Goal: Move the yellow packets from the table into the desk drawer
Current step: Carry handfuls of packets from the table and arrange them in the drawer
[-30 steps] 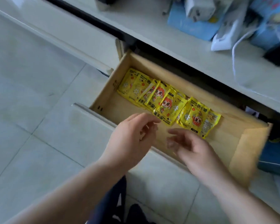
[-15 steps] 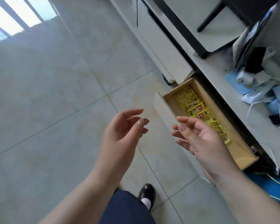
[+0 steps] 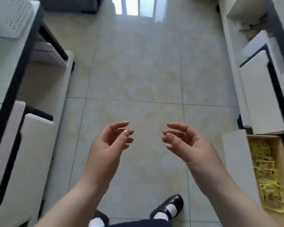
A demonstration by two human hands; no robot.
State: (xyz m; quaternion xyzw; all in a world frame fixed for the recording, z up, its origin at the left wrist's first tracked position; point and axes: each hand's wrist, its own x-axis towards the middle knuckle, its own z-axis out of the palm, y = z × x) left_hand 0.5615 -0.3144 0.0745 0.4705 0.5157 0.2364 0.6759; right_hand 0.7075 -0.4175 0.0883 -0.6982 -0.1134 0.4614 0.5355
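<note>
View has swung off the drawer (image 3: 266, 174) (now at 4 o'clock, packets (image 3: 264, 167) inside); left hand (image 3: 108, 143), right hand (image 3: 187, 145) loosely spread, empty — likely fetching more.

No readable text, label, brand, number or sign appears anywhere in this view. The only printed surfaces are the small yellow plastic packets (image 3: 266, 173) lying in a row inside the open light wooden drawer (image 3: 280, 154) at the right edge. They carry red and orange markings and darker patches, but motion blur smears these into shapeless colour, so no letter or figure can be made out on them. The white perforated plastic basket (image 3: 11, 17) at the upper left shows only a pattern of holes, with no writing.
</note>
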